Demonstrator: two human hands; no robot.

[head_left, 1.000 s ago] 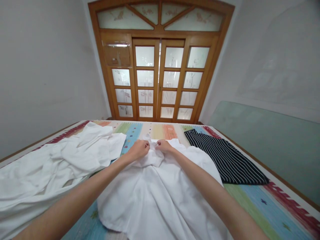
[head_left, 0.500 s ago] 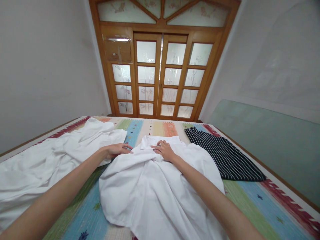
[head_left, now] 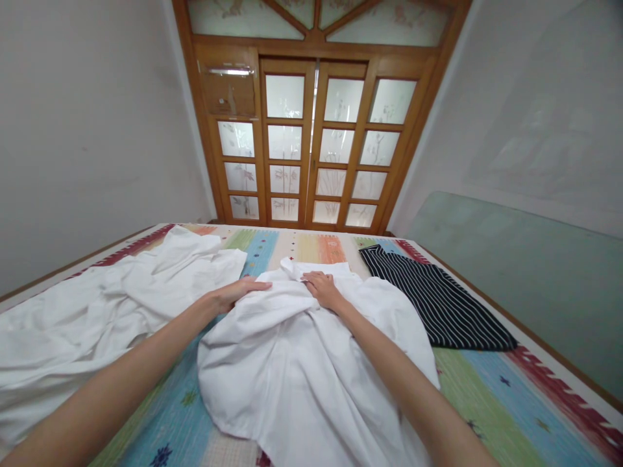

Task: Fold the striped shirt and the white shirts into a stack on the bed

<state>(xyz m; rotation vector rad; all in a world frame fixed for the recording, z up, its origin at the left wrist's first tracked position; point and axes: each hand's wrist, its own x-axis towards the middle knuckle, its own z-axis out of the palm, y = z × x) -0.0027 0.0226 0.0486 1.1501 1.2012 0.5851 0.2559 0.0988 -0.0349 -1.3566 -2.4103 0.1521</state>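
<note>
A white garment [head_left: 302, 363] lies loosely spread and creased in front of me, its upper edge gathered into folds. My left hand [head_left: 240, 291] grips the upper left edge, thumb on top and the other fingers tucked under the cloth. Along the top, close to the middle, my right hand [head_left: 321, 287] has its fingers curled into the fabric, the tips partly hidden. Below the hands the cloth fans out toward me in long wrinkles. Its exact kind is hard to make out.
More crumpled white clothing [head_left: 121, 292] lies to the left. A black-and-white striped garment [head_left: 438, 301] lies flat on the right. Everything rests on a colourful striped cover [head_left: 491, 389]. Beyond stand wooden doors with glass panes [head_left: 311, 143]; a pale green panel [head_left: 516, 259] lines the right wall.
My left hand has moved right and slightly up and taken hold of the garment's edge. The right hand's fingers have closed onto the cloth, and the top edge has shifted.
</note>
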